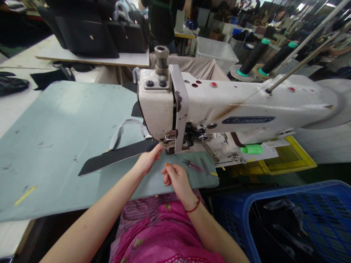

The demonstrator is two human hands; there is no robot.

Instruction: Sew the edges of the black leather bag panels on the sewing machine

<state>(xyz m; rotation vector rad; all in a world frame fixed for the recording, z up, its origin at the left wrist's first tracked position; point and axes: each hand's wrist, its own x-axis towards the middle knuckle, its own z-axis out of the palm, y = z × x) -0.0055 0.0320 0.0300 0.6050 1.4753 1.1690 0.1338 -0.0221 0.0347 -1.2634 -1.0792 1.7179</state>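
A white sewing machine stands in front of me, its needle area low at the head and partly hidden. From under the head a long black panel sticks out to the left, flat on the pale green work surface. Behind it rises a plastic-wrapped strap loop with a small metal fitting. My left hand is closed on the panel's near edge, close to the presser area. Closer to my lap, my right hand has thumb and fingers pressed together; what they hold, if anything, is too small to see.
Pink thread snips lie right of my hands. A blue basket with dark wrapped pieces stands at lower right, a yellow crate behind it. Black bags sit on a board at back left. Thread cones stand behind the machine.
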